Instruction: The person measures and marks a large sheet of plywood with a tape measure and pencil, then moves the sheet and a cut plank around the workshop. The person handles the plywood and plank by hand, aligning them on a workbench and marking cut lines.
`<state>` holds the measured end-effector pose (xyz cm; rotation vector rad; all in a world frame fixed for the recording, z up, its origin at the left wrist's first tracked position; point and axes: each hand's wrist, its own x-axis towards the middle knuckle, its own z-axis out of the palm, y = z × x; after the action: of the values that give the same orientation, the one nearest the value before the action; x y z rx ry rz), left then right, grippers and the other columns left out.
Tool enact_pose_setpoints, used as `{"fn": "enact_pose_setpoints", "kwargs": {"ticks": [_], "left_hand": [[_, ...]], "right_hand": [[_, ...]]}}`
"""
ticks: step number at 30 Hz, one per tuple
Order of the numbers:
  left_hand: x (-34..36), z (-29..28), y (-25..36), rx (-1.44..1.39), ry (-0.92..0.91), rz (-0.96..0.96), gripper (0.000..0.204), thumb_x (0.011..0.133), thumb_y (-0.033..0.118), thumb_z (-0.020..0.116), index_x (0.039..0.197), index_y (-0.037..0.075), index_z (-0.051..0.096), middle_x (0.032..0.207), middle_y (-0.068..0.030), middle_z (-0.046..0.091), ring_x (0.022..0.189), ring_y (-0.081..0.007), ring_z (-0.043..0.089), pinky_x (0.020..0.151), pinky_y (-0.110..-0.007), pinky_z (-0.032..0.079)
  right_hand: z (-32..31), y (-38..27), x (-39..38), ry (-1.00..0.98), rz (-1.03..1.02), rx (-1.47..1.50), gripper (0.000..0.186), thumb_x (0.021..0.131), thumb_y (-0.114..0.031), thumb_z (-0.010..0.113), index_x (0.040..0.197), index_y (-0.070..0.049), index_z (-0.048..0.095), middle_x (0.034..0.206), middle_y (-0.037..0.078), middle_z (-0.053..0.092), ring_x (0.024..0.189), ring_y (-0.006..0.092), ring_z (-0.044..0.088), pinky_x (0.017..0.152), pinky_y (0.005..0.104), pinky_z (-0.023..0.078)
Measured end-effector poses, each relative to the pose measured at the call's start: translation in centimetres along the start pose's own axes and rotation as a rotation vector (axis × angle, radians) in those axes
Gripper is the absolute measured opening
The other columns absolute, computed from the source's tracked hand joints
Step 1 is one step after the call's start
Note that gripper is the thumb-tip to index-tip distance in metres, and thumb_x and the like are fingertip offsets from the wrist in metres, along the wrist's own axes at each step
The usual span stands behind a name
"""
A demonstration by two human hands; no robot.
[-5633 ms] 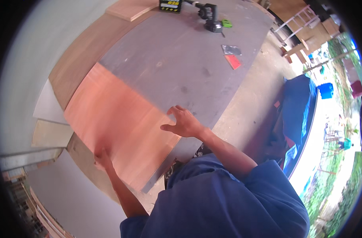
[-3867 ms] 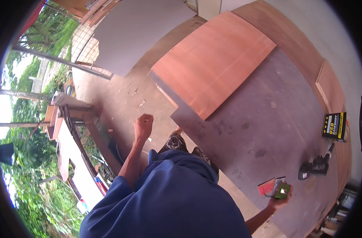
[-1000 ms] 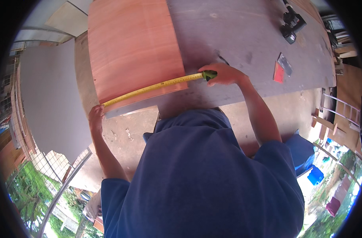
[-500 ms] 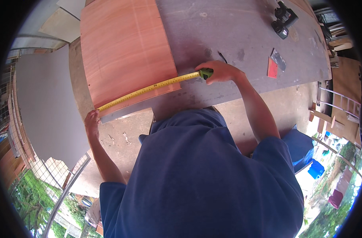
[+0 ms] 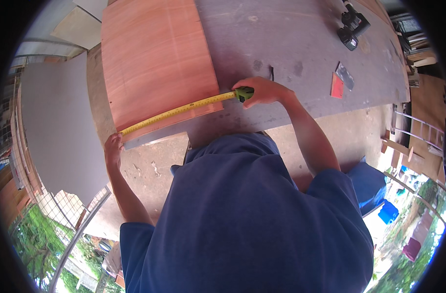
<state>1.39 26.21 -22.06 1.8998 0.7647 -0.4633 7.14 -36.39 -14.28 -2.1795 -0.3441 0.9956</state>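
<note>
A reddish plywood sheet (image 5: 157, 58) lies on the left part of a large grey worktable (image 5: 281, 39). Across its near end stretches the yellow blade of a tape measure (image 5: 184, 108). My left hand (image 5: 114, 149) pinches the blade's end at the sheet's near left corner. Past the sheet's right edge, my right hand (image 5: 264, 92) is wrapped round the green and black tape case, just over the grey tabletop. A small dark, thin object (image 5: 271, 73) lies just beyond my right hand; its kind cannot be made out.
A black cordless power tool (image 5: 351, 29) rests at the table's far right. Nearer lie a red flat piece (image 5: 337, 86) and a grey flat piece (image 5: 345, 75). A large grey panel (image 5: 56, 127) stands left of the table. A ladder (image 5: 421, 129) is at the right.
My right hand has moved left with the tape case, closer to the sheet's right edge, so less blade is out. My left hand stays at the corner.
</note>
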Motion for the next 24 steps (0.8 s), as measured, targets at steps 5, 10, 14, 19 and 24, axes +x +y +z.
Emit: {"fn": "enact_pose_setpoints", "kwargs": {"ticks": [5,10,14,19,24], "left_hand": [[0.7,-0.7,-0.5,-0.005,-0.060,-0.006,0.043,0.106,0.041,0.069,0.137,0.011,0.064,0.133,-0.0043,0.064,0.128,-0.0198,0.055,0.107,-0.048,0.042],[2.5,-2.0,-1.6,-0.140,-0.161,-0.074,0.036,0.108,0.037,0.068,0.133,0.011,0.065,0.119,0.0026,0.062,0.108,-0.0108,0.054,0.095,-0.039,0.045],[1.6,-2.7,-1.0,-0.293,-0.287,0.051,0.029,0.109,0.030,0.066,0.127,0.007,0.065,0.114,0.0026,0.061,0.095,-0.0070,0.052,0.085,-0.027,0.043],[-4.4,-1.4,4.7,-0.433,-0.269,0.226,0.027,0.108,0.025,0.067,0.126,0.005,0.062,0.105,0.0009,0.064,0.091,-0.0071,0.055,0.082,-0.023,0.043],[-11.0,6.8,14.8,-0.170,-0.335,0.379,0.042,0.101,0.011,0.071,0.139,0.004,0.055,0.099,-0.0011,0.072,0.097,-0.0098,0.065,0.086,-0.026,0.046]], "right_hand": [[-0.3,-0.1,-0.1,-0.031,0.013,0.026,0.071,0.078,-0.026,0.082,0.145,-0.013,0.062,0.132,0.013,0.066,0.123,0.0313,0.062,0.104,0.0407,0.049],[-0.1,-0.2,0.3,-0.054,0.024,0.032,0.065,0.081,-0.029,0.080,0.143,-0.016,0.064,0.128,0.013,0.066,0.120,0.0314,0.062,0.100,0.0418,0.050],[0.8,-0.4,0.8,-0.077,-0.012,-0.034,0.056,0.083,-0.031,0.079,0.135,-0.014,0.067,0.115,0.014,0.068,0.110,0.0341,0.065,0.094,0.0447,0.051],[1.3,-0.8,-2.4,0.072,-0.156,-0.015,0.051,0.084,-0.031,0.078,0.130,-0.013,0.069,0.106,0.017,0.073,0.099,0.0358,0.070,0.087,0.0452,0.053],[1.7,-3.6,-8.1,0.079,-0.020,0.298,0.095,0.081,-0.026,0.081,0.164,-0.012,0.038,0.109,0.018,0.070,0.099,0.0356,0.068,0.093,0.0439,0.053]]}}
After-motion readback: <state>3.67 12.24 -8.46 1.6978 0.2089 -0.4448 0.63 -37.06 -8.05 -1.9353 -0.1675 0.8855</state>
